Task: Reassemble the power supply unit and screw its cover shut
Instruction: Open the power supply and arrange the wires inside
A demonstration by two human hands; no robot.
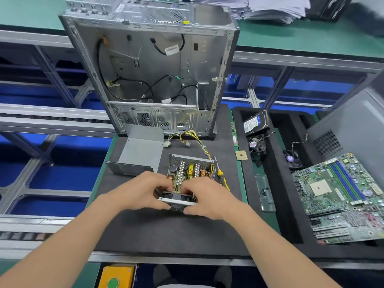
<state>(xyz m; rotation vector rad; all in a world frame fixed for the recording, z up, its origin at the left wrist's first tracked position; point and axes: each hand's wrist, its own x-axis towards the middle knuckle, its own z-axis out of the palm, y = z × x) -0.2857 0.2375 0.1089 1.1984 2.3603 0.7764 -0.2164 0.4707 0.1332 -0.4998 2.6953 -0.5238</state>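
left hand (141, 190), right hand (209, 198) round psu (188, 172)

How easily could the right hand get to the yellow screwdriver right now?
Probably easily: the screwdriver lies uncovered on the mat just beside the right hand, with nothing between them. But that hand is gripping the power supply, so it must let go first.

Stripped PC chassis (149, 69) stands upright at the back of the black mat (166, 231), side open, loose black cables inside. Foam tray (276, 183) to the right holds hard drive (254, 122), fan (256, 145), second fan (292, 160) and a tilted motherboard (340, 196). CPU (241, 155) and RAM stick (233, 134) lie between mat and tray. Paper stacks (270, 7) on rear bench.
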